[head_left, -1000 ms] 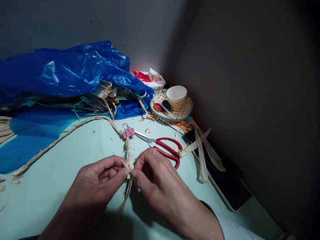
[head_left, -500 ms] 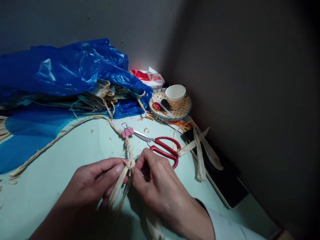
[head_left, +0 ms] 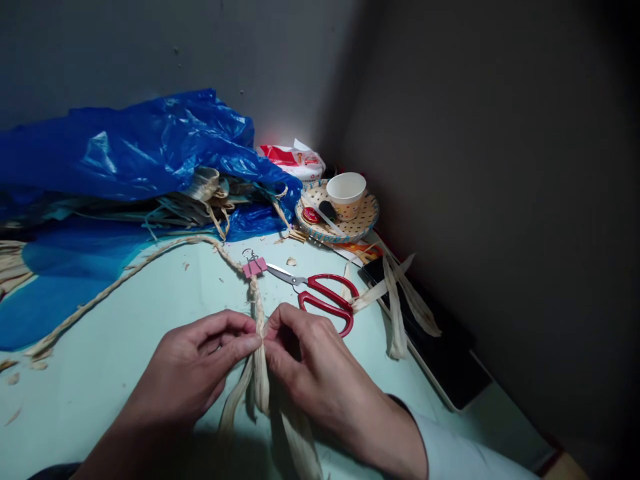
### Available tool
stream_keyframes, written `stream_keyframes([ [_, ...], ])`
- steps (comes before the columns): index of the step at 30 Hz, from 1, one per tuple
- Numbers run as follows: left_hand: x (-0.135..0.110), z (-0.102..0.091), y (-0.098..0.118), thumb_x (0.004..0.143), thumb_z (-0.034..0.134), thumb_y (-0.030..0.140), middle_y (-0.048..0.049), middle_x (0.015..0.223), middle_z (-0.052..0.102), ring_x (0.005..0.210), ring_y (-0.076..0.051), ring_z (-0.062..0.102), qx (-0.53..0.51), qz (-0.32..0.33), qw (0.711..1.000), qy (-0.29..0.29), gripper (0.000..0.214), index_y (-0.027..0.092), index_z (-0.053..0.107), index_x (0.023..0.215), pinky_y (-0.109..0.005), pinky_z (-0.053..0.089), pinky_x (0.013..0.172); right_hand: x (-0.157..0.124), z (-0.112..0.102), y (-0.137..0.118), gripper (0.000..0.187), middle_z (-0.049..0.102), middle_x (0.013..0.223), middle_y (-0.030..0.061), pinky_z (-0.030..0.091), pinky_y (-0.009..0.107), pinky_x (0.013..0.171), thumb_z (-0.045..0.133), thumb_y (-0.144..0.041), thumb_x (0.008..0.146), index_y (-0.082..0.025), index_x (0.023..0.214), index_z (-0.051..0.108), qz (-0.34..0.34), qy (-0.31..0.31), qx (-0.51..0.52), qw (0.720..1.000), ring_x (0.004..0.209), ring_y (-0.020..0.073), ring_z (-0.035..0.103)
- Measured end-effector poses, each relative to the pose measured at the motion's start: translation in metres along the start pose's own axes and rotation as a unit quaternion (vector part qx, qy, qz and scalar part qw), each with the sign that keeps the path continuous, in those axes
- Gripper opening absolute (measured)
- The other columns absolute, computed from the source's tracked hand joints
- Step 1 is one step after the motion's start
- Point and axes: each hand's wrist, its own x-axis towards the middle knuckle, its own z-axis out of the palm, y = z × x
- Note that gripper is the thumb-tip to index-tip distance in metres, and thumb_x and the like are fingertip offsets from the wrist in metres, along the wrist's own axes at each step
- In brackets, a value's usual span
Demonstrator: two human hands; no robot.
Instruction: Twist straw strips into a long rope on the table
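Observation:
A pale braid of dried husk strips [head_left: 257,299] runs down from a pink binder clip [head_left: 255,267], which grips it on the table. My left hand [head_left: 200,363] pinches the braid's lower end between thumb and forefinger from the left. From the right, my right hand [head_left: 315,373] pinches the same spot, fingertips nearly touching those of the left. Loose husk strips [head_left: 261,383] hang below the pinch, one curving left and a wider one passing under my right hand. Beyond the clip, the finished-looking braid [head_left: 115,283] curves away to the left.
Red-handled scissors [head_left: 325,293] lie right of the clip, blades toward it. Several husk strips [head_left: 397,313] rest across a dark phone-like slab [head_left: 440,360]. Behind are a woven basket [head_left: 367,227] with a paper cup [head_left: 346,193], a tissue pack [head_left: 295,160] and a blue plastic bag [head_left: 165,143].
The strip that slanted left from my left fingers now hangs straight down at the pinch. My left thumb has shifted right, bringing both hands' fingertips closer together.

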Motion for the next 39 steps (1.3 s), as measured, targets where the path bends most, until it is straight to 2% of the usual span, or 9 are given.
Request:
stream_keyframes([
  [4, 0.002, -0.002, -0.001, 0.07, 0.075, 0.042, 0.0028, 0.068, 0.064, 0.056, -0.011, 0.05, 0.051, 0.046, 0.998, -0.002, 0.024, 0.02, 0.067, 0.075, -0.022, 0.041, 0.054, -0.002, -0.002, -0.002, 0.013, 0.058, 0.071, -0.0012, 0.033, 0.024, 0.058, 0.052, -0.025, 0.094, -0.018, 0.083, 0.056, 0.001, -0.011, 0.009, 1.0, 0.064, 0.0117, 0.049],
  [6, 0.002, -0.002, -0.002, 0.074, 0.073, 0.04, 0.0023, 0.07, 0.066, 0.068, -0.015, 0.057, 0.042, 0.069, 0.996, -0.034, 0.021, 0.021, 0.064, 0.074, -0.023, 0.045, 0.063, -0.004, -0.002, -0.003, 0.014, 0.059, 0.072, -0.0006, 0.035, 0.024, 0.058, 0.051, -0.026, 0.095, -0.018, 0.084, 0.056, 0.005, -0.012, 0.017, 1.0, 0.065, 0.0122, 0.05],
  [8, 0.0, -0.001, -0.005, 0.079, 0.068, 0.04, 0.0041, 0.065, 0.063, 0.063, -0.015, 0.057, 0.005, 0.048, 0.996, -0.077, 0.02, 0.023, 0.059, 0.076, -0.024, 0.045, 0.058, -0.005, 0.0, -0.003, 0.01, 0.06, 0.078, 0.0005, 0.037, 0.024, 0.06, 0.05, -0.027, 0.095, -0.019, 0.09, 0.054, 0.006, -0.003, 0.028, 1.0, 0.069, 0.0134, 0.052],
  [13, -0.001, 0.003, -0.01, 0.083, 0.067, 0.044, 0.0094, 0.055, 0.051, 0.041, -0.005, 0.039, -0.092, -0.018, 0.987, -0.128, 0.027, 0.022, 0.052, 0.08, -0.017, 0.031, 0.042, -0.004, 0.002, -0.001, 0.006, 0.062, 0.091, 0.0037, 0.04, 0.028, 0.068, 0.048, -0.023, 0.094, -0.02, 0.099, 0.051, 0.006, 0.007, 0.012, 1.0, 0.083, 0.0177, 0.055],
  [16, 0.004, 0.002, -0.013, 0.076, 0.074, 0.048, 0.0131, 0.052, 0.039, 0.041, -0.001, 0.02, -0.129, -0.043, 0.979, -0.149, 0.036, 0.02, 0.054, 0.08, -0.014, 0.016, 0.038, -0.003, 0.0, 0.0, 0.008, 0.061, 0.091, 0.0038, 0.04, 0.029, 0.071, 0.048, -0.02, 0.093, -0.02, 0.1, 0.051, 0.005, 0.004, -0.001, 1.0, 0.085, 0.0187, 0.054],
  [20, 0.01, -0.002, -0.016, 0.075, 0.074, 0.05, 0.0139, 0.05, 0.034, 0.041, -0.002, 0.016, -0.12, -0.051, 0.975, -0.178, 0.037, 0.019, 0.054, 0.083, -0.016, 0.011, 0.038, -0.002, 0.0, 0.003, 0.014, 0.061, 0.089, 0.003, 0.041, 0.03, 0.072, 0.049, -0.019, 0.091, -0.019, 0.105, 0.051, -0.009, 0.004, -0.002, 1.0, 0.084, 0.0186, 0.055],
  [25, 0.006, -0.005, -0.007, 0.076, 0.072, 0.043, 0.0134, 0.049, 0.033, 0.042, -0.003, 0.014, -0.061, -0.045, 0.986, -0.146, 0.031, 0.019, 0.054, 0.08, -0.019, 0.007, 0.04, 0.001, 0.001, 0.004, 0.015, 0.062, 0.086, 0.0021, 0.04, 0.028, 0.068, 0.053, -0.019, 0.088, -0.019, 0.103, 0.05, -0.012, 0.003, -0.006, 1.0, 0.079, 0.0167, 0.055],
  [34, 0.003, -0.007, -0.002, 0.073, 0.072, 0.038, 0.0111, 0.051, 0.033, 0.045, -0.006, 0.017, -0.018, -0.033, 0.994, -0.103, 0.023, 0.019, 0.059, 0.079, -0.021, 0.009, 0.043, 0.003, -0.015, -0.002, 0.014, 0.061, 0.079, 0.0006, 0.04, 0.024, 0.063, 0.055, -0.024, 0.089, -0.016, 0.1, 0.062, 0.013, -0.066, 0.074, 0.995, 0.071, 0.0125, 0.053],
  [39, -0.003, -0.006, 0.005, 0.072, 0.072, 0.034, 0.008, 0.056, 0.044, 0.048, -0.008, 0.025, -0.021, -0.032, 0.995, -0.096, 0.022, 0.019, 0.063, 0.084, -0.021, 0.016, 0.046, 0.006, -0.026, -0.005, 0.014, 0.059, 0.075, 0.0009, 0.036, 0.023, 0.058, 0.052, -0.019, 0.089, -0.013, 0.091, 0.065, 0.031, -0.092, 0.066, 0.993, 0.066, 0.011, 0.048],
])
